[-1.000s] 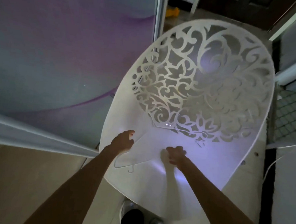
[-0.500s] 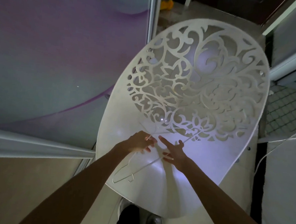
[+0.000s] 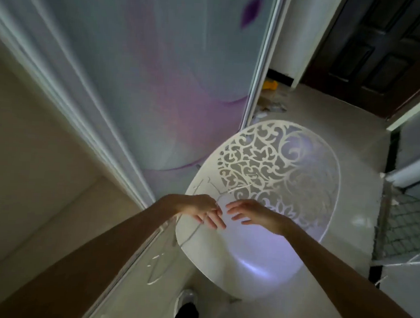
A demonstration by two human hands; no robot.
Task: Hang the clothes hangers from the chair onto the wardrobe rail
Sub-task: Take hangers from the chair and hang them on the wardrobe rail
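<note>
Left hand: I see it over the chair seat, fingers seemingly pinching thin white hangers, grip unclear; right hand: fingers spread, empty.

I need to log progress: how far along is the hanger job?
Nothing looks hung; no wardrobe rail is in view. The left hand holds thin white hangers lifted above the white chair; the right hand hovers open beside it. Carrying and hanging them remain.

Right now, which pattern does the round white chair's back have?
The round white chair has a cut-out floral scrollwork pattern, shown in the head view.
</note>
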